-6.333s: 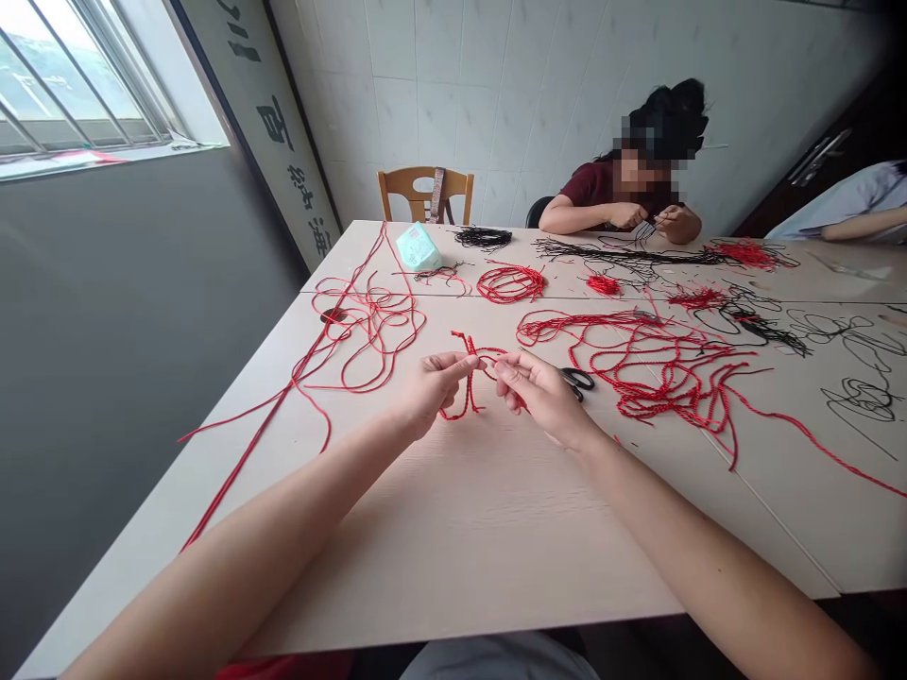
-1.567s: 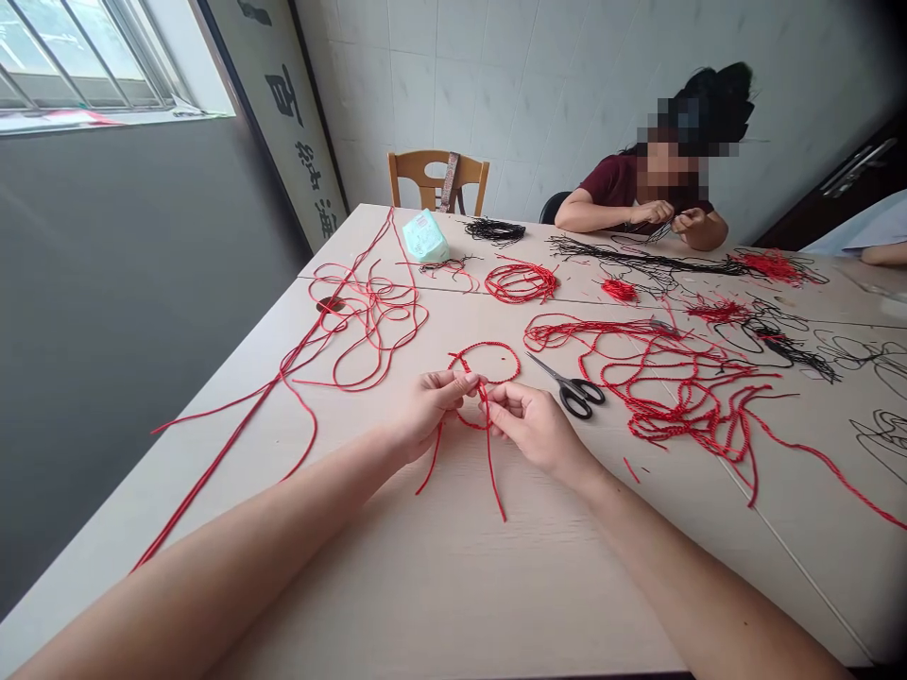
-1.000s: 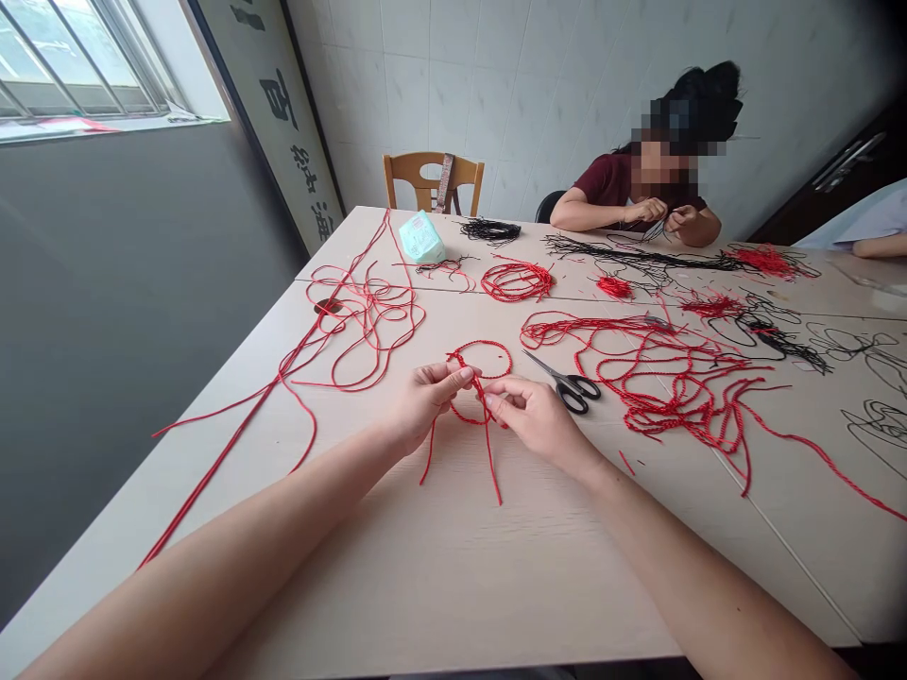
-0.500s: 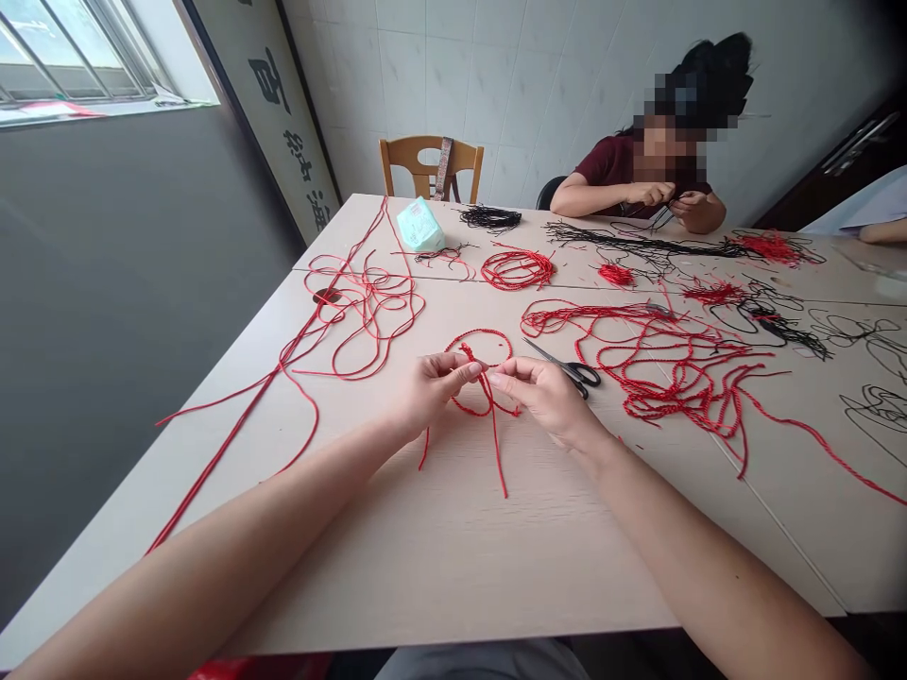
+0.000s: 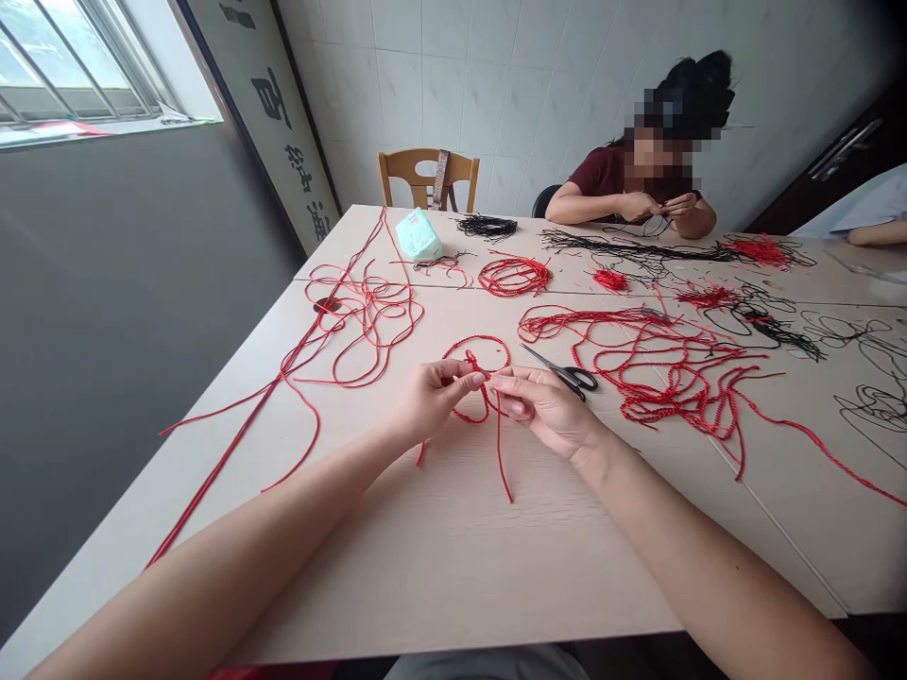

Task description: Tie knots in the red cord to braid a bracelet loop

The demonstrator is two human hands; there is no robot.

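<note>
The left forearm [image 5: 283, 515] and the right forearm [image 5: 698, 543] are bare as far as they show, smooth and rounded, each tapering to a slim wrist [image 5: 591, 446]. A small spot [image 5: 737, 568] marks the right one. The left hand [image 5: 440, 395] and right hand [image 5: 544, 404] are bare too, with slender fingers [image 5: 524, 385]. At the near edge, mid-scene, a patch of plain grey clothing [image 5: 488, 663] shows

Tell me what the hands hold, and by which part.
A red cord: the left hand pinches it near its knotted part, thumb against finger; the right hand pinches just alongside, exact strand unclear.
</note>
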